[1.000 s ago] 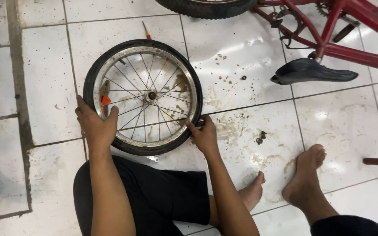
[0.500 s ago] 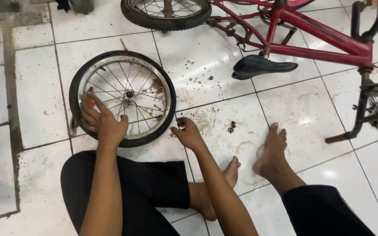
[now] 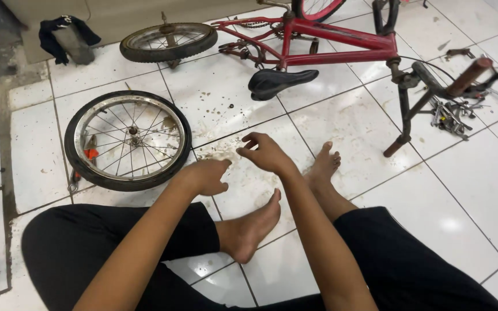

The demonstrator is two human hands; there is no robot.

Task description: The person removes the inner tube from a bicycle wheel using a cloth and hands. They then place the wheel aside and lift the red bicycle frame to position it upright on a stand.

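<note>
Two bare hands hover over a grimy white tiled floor [image 3: 479, 190], neither holding anything. The left hand [image 3: 206, 177] hangs palm down with its fingers [image 3: 221, 165] loosely curled and close together. The right hand [image 3: 266, 152] has its fingers [image 3: 250, 138] bent and spread apart in a loose claw.

Just beyond the left fingertips, on their outer side, lies a loose bicycle wheel [image 3: 128, 143]. It rests flat on the tiles, so its axle points straight up and the round rim has no long axis of its own. The tyre is black rubber, the rim and thin spokes are dull grey metal, and a small orange reflector sits among the spokes.

Past the right fingertips a brownish smear of dirt [image 3: 223, 151] marks the tile. Well beyond both hands a red bicycle frame [image 3: 341, 43] lies on its side, its long tubes running left to right, with a smooth black saddle [image 3: 280, 82] pointing right and a second wheel [image 3: 168, 41] at its far end. Far to the right of the fingers lies a scatter of metal tools [image 3: 451, 112].
</note>
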